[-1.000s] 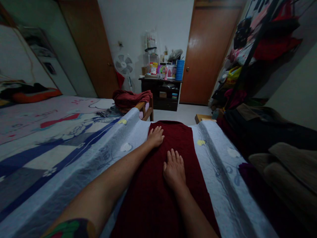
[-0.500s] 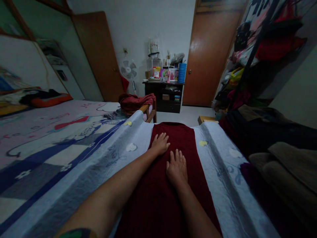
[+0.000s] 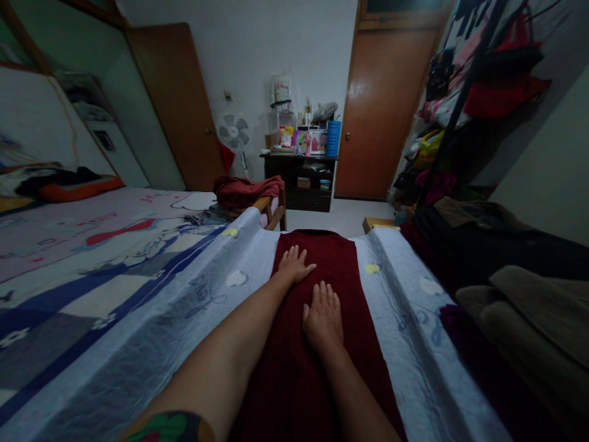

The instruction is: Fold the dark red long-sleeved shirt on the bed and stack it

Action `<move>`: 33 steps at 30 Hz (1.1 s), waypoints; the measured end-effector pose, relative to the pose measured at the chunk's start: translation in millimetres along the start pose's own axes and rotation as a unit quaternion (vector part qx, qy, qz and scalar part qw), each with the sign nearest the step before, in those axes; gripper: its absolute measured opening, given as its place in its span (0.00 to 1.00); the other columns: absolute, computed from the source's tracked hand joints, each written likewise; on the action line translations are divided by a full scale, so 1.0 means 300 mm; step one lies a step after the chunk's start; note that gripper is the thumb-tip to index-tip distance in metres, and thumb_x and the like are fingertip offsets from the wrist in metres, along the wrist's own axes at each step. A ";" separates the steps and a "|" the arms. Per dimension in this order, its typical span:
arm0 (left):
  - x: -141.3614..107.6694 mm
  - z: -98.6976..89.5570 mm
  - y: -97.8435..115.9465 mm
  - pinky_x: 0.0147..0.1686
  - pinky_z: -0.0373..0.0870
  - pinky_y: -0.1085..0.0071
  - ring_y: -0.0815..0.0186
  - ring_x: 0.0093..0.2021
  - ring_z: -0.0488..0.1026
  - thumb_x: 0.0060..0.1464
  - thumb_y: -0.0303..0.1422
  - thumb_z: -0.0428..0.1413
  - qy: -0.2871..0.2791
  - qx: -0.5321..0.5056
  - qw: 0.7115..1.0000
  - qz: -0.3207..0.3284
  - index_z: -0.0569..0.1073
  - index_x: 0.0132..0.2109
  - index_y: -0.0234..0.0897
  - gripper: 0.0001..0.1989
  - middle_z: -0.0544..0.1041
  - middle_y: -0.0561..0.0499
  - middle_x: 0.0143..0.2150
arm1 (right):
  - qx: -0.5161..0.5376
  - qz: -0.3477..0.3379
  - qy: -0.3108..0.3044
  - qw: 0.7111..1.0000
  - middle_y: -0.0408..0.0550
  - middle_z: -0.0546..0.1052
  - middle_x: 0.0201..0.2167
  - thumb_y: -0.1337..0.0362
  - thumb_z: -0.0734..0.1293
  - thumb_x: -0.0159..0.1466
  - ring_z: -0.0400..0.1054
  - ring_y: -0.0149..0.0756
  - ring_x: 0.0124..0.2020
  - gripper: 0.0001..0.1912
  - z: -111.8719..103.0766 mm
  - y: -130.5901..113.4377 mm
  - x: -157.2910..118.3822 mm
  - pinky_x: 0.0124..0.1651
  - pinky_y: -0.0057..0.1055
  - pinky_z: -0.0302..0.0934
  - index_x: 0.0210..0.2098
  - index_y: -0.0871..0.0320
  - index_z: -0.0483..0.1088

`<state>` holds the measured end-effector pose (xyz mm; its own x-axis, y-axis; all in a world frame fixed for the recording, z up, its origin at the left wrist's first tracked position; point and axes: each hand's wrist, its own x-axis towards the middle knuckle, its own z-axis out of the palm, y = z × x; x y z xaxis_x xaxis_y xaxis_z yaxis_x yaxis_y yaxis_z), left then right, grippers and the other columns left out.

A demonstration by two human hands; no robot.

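A dark red garment (image 3: 331, 258), long and narrow as it lies, is spread over a pale blue sheet (image 3: 248, 294) with yellow and white patches. My left hand (image 3: 294, 264) rests flat near the garment's far left edge, fingers spread and thumb out to the right. Closer to me and further right, my right hand (image 3: 324, 316) lies palm down on the same cloth, its fingers stretched forward. Neither hand grips anything. The near part of the garment runs out of view between my forearms.
Left is a bed with a patterned cover (image 3: 124, 270); a red cloth (image 3: 246, 191) hangs at its wooden corner. Folded dark clothes (image 3: 506, 245) are piled on the right. A black cabinet (image 3: 297, 196), a fan (image 3: 234, 130) and a closed door (image 3: 386, 116) stand beyond.
My left hand has shifted slightly left toward the garment's edge, its thumb now further from the fingers. The right hand stays flat on the cloth. The whole view has turned a little.
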<state>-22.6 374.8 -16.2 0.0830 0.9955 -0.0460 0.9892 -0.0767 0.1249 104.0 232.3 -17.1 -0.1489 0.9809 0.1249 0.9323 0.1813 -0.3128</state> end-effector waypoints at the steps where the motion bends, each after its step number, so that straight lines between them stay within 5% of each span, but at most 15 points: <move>1: 0.007 0.000 -0.002 0.67 0.39 0.53 0.52 0.72 0.38 0.57 0.60 0.35 0.003 -0.001 1.000 -0.004 0.51 0.69 0.35 0.43 0.43 0.38 0.72 | -0.001 0.001 0.001 1.000 0.59 0.51 0.69 0.61 0.55 0.66 0.40 0.47 0.70 0.31 0.000 0.000 0.000 0.68 0.42 0.32 0.66 0.69 0.53; 10: -0.063 -0.029 0.019 0.66 0.44 0.54 0.55 0.71 0.44 0.63 0.46 0.40 0.053 -0.027 0.998 -0.025 0.51 0.68 0.32 0.33 0.49 0.39 0.71 | -0.009 0.005 0.014 1.000 0.59 0.52 0.68 0.61 0.56 0.66 0.40 0.49 0.70 0.32 -0.009 -0.007 -0.007 0.68 0.45 0.32 0.66 0.69 0.54; 16: -0.139 -0.018 0.078 0.66 0.46 0.55 0.53 0.71 0.44 0.60 0.51 0.41 -0.011 -0.034 0.999 -0.007 0.54 0.67 0.31 0.37 0.49 0.38 0.71 | -0.003 0.006 0.017 1.000 0.57 0.53 0.68 0.61 0.56 0.66 0.41 0.48 0.70 0.32 0.002 -0.002 -0.005 0.68 0.45 0.31 0.67 0.68 0.53; 21: -0.099 -0.001 0.089 0.66 0.44 0.52 0.52 0.71 0.42 0.59 0.54 0.41 0.007 -0.030 0.997 -0.077 0.53 0.68 0.34 0.39 0.46 0.38 0.72 | -0.007 0.029 0.033 0.999 0.59 0.53 0.68 0.59 0.57 0.65 0.41 0.49 0.69 0.33 0.001 0.000 -0.014 0.68 0.48 0.30 0.66 0.69 0.55; 25: -0.096 -0.011 0.078 0.66 0.45 0.52 0.53 0.71 0.43 0.62 0.49 0.38 0.014 -0.030 0.998 -0.060 0.54 0.68 0.34 0.33 0.48 0.39 0.72 | -0.008 0.033 0.028 0.999 0.59 0.53 0.68 0.58 0.56 0.65 0.41 0.49 0.69 0.33 -0.011 -0.002 -0.019 0.68 0.48 0.30 0.66 0.68 0.55; 33: -0.389 -0.044 0.054 0.66 0.49 0.56 0.58 0.70 0.47 0.62 0.37 0.40 -0.020 -0.030 0.999 0.000 0.54 0.68 0.35 0.28 0.50 0.43 0.71 | -0.002 0.031 0.019 0.999 0.59 0.55 0.68 0.57 0.55 0.66 0.42 0.48 0.69 0.31 -0.023 0.002 -0.019 0.67 0.48 0.34 0.65 0.67 0.56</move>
<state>-17.7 258.1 4.4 0.0890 0.9924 -0.0846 0.9804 -0.0723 0.1832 107.7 226.5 -11.4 -0.0780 0.9869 0.1410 0.9405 0.1198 -0.3180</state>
